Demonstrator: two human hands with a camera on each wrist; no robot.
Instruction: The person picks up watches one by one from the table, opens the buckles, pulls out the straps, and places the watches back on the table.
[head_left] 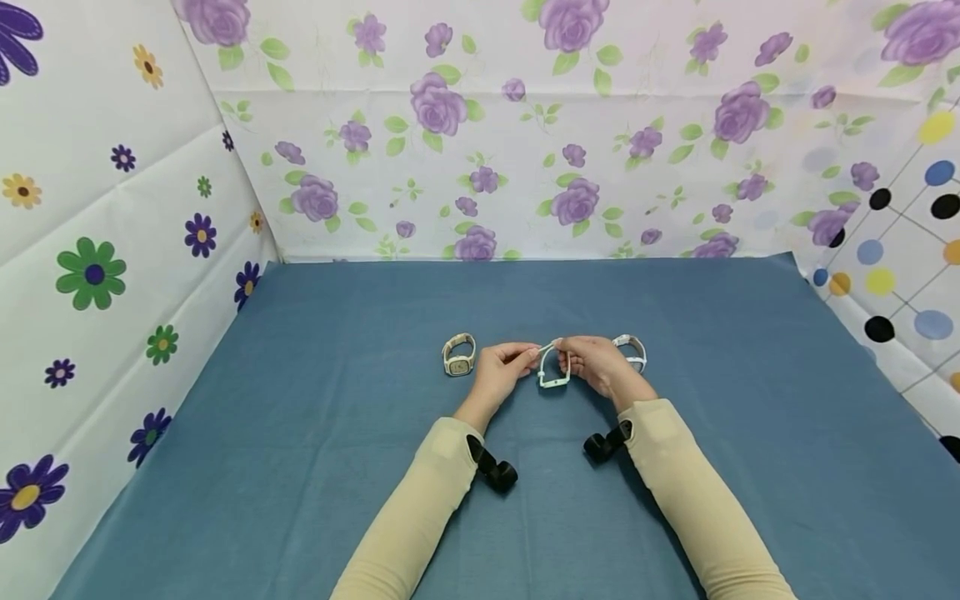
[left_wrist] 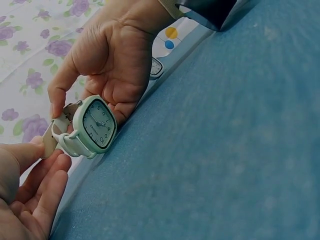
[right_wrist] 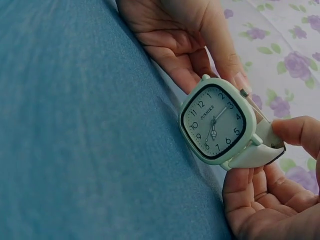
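Note:
Between both hands stands a pale green wristwatch (head_left: 555,382), its squarish dial (right_wrist: 214,122) facing the person and its strap curved round behind into a loop. My left hand (head_left: 501,373) pinches the strap's tail end between thumb and fingers, seen at lower left in the left wrist view. My right hand (head_left: 598,363) grips the strap beside it, thumb and fingers on the band (right_wrist: 250,156) in the right wrist view. The watch case hangs close over the blue cloth. Fingers partly hide the buckle area.
A gold watch (head_left: 459,365) lies on the blue cloth (head_left: 375,333) just left of the left hand. Behind the right hand is a white watch (head_left: 637,353), partly covered by it. Floral sheets (head_left: 510,142) rise at the back and sides.

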